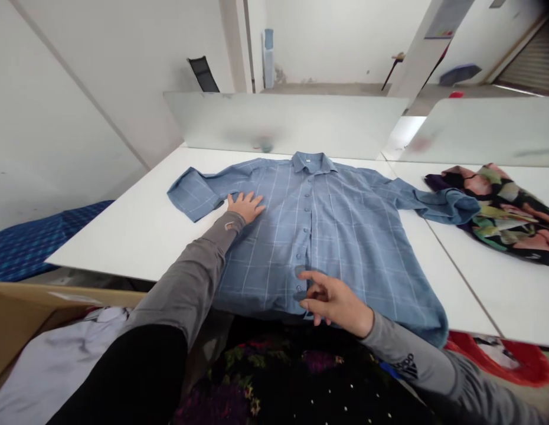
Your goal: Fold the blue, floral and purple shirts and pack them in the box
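A blue shirt (274, 236) with pale checked lines lies spread face up on the white table, its collar at the far side and its hem at the near edge. Flat on the shirt, below its left-hand sleeve, rests my left hand (245, 208) with fingers spread. My right hand (334, 298) is over the lower end of the button placket, thumb and forefinger apart and the other fingers curled. Nothing shows between its fingertips. Whether it touches the cloth I cannot tell. The right-hand sleeve reaches over to a dark floral cloth (513, 215).
A frosted divider (292, 124) borders the far side of the white table (137, 224). At the lower left stands a cardboard box (30, 301) with white cloth (79, 354) inside. A red bag (518, 360) sits below the table's right side. Blue patterned cloth (30, 242) is at the left.
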